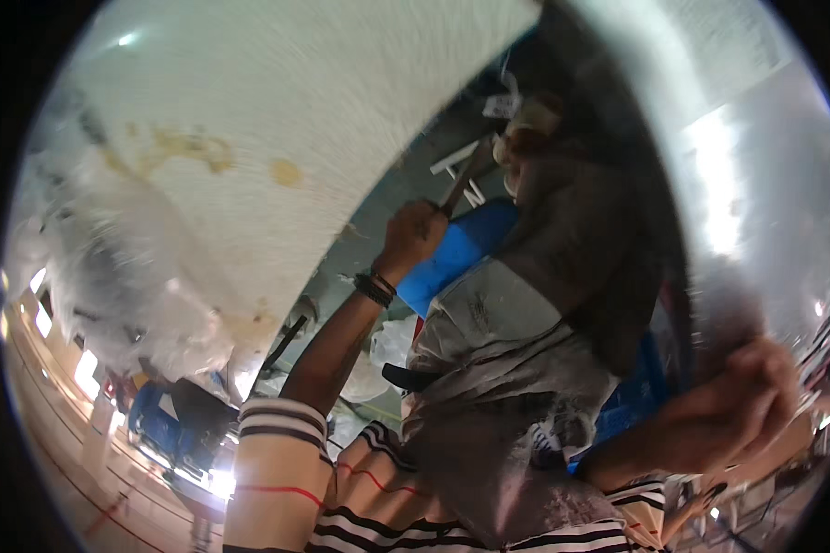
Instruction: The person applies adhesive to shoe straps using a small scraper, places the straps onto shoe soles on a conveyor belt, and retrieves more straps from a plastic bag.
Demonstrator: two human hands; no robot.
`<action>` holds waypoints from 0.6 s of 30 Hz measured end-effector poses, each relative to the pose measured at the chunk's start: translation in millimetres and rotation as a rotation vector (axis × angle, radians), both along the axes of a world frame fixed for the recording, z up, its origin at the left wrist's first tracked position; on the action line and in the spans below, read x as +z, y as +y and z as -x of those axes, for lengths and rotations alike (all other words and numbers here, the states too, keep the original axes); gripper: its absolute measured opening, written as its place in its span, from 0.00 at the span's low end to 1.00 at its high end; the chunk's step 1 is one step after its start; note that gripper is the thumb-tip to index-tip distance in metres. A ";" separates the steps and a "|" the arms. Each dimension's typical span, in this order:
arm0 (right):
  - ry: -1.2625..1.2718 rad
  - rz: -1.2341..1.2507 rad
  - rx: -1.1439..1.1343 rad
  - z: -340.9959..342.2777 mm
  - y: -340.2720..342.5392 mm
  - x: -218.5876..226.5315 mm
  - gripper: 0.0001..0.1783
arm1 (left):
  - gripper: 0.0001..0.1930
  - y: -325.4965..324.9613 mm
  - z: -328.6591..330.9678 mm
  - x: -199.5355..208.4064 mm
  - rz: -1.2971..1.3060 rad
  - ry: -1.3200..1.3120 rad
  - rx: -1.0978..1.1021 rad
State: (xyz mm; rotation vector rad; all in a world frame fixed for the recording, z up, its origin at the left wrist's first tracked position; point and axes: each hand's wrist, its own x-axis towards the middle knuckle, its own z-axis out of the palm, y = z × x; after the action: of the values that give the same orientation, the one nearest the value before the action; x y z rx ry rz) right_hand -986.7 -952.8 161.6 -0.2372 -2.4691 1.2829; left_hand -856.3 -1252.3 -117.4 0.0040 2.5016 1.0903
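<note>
My left hand (pixel 413 238), with a dark bracelet at the wrist, is closed around a thin brown stick-like thing (pixel 464 177). That thing points up and away to the right; its exact kind does not show. Beside this hand rises the edge of a large pale surface (pixel 277 83) with fine streaks and yellow-brown stains. My right hand (pixel 754 392) is at the right, its fingers curled against a shiny silvery surface (pixel 756 203). What those fingers grip, if anything, is hidden. A grey, powder-marked cloth (pixel 507 341) covers my lap, next to a flat blue thing (pixel 461 244).
Crumpled clear plastic (pixel 129 267) lies against the pale surface on the left. Below, white bar-like pieces (pixel 456 158) and a small white tag (pixel 500 106) show near the dark floor. Blue objects (pixel 157 424) stand at the far left. Another hand (pixel 705 502) appears at the lower right.
</note>
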 end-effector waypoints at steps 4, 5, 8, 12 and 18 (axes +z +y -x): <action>-0.104 -0.080 -0.077 22.9 -13.9 -5.9 0.18 | 0.11 -1.2 24.4 -110.5 -0.252 -0.018 0.033; -0.115 -0.101 -0.086 30.5 -18.7 -10.6 0.18 | 0.11 4.8 54.8 -154.8 -0.289 -0.007 -0.016; -0.173 -0.119 -0.077 47.5 -10.5 -16.8 0.19 | 0.14 43.2 134.2 -196.9 -0.520 -0.787 0.105; -0.172 -0.122 0.070 64.6 -18.0 -12.8 0.20 | 0.13 75.5 227.3 -207.8 -0.559 -0.650 0.023; -0.242 -0.332 0.081 84.5 21.8 -1.6 0.32 | 0.12 185.9 411.8 -166.2 -0.748 -0.320 0.019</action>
State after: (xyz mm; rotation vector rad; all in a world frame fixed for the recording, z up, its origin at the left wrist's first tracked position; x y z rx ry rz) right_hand -1071.3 -931.0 160.0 -0.2197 -2.8752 0.8955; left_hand -1268.2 -1066.4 -283.6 0.0168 1.7048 1.8041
